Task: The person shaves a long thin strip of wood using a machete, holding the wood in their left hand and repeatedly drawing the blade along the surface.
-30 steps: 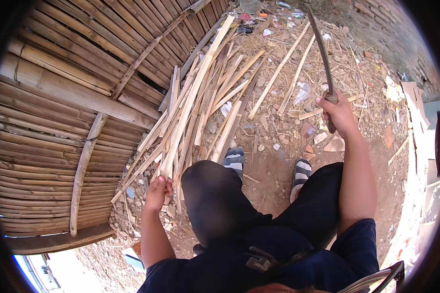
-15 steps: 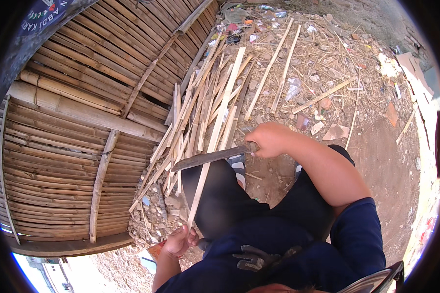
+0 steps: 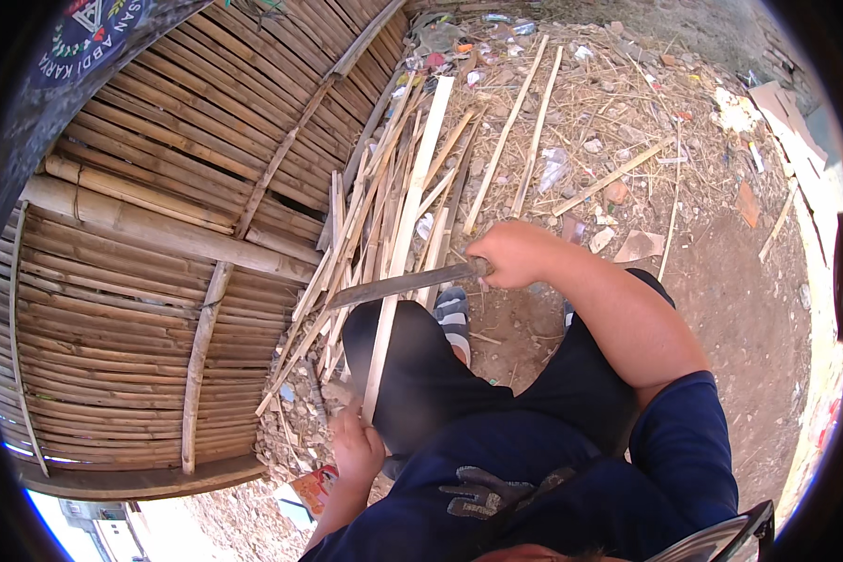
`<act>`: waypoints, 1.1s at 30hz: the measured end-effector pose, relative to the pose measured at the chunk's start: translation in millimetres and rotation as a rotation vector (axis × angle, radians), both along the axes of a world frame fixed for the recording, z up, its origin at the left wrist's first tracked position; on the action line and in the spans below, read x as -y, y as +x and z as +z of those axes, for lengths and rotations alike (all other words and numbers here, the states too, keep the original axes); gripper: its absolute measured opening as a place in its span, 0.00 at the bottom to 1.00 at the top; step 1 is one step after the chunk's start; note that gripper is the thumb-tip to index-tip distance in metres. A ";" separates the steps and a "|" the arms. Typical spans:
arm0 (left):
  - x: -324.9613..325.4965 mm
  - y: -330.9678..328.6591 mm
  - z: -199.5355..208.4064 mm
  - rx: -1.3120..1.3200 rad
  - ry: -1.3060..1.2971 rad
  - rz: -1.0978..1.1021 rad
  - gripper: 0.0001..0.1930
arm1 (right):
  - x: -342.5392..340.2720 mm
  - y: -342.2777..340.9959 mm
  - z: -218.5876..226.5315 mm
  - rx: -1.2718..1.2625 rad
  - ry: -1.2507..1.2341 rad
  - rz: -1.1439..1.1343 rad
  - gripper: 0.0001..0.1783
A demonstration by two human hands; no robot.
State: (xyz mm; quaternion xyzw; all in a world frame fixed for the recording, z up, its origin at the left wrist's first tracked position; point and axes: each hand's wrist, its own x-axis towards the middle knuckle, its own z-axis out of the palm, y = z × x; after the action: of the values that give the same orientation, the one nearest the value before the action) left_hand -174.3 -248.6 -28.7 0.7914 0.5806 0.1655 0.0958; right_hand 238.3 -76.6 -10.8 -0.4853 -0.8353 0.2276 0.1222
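Note:
A long pale bamboo strip slants from my left hand past my left knee, its far end over a pile of similar strips. My left hand is closed at its near end, partly hiding that end. In my right hand is the handle of a machete, gripped with the fingers wrapped round. Its dark blade points left and lies across the strip just beyond my knee.
Many split bamboo strips lie heaped beside a bamboo slat wall on the left. Two long strips rest on the straw-strewn ground ahead, among rubble and plastic scraps. My sandalled foot stands close to the pile.
My left hand has moved slightly forward at the strip's near end, and its fingers have shifted. The strip has slid a little away from me. The machete stays across it.

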 end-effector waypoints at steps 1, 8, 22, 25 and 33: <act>-0.6 0.1 -5.8 0.053 0.012 0.061 0.20 | -1.3 -1.1 -3.0 -0.004 -0.002 0.004 0.19; -9.0 19.6 -4.4 0.155 -0.076 0.222 0.16 | 8.5 -13.9 8.4 0.069 -0.061 0.029 0.17; -17.9 -0.8 -6.9 0.218 -0.206 0.122 0.19 | 4.3 -3.9 15.5 0.041 -0.041 -0.072 0.22; -13.2 -2.0 -2.6 0.186 -0.224 0.134 0.20 | 10.8 -10.5 23.1 0.099 -0.058 -0.004 0.21; -10.4 -7.1 -6.2 0.072 -0.232 0.109 0.21 | -16.7 35.8 2.2 -0.032 -0.042 -0.215 0.18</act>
State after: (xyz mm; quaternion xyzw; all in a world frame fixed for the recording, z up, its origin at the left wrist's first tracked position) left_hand -181.4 -238.3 -34.9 0.7359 0.6340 0.1304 0.1985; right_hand 274.1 -59.9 -8.6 -0.5710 -0.7713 0.2385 0.1488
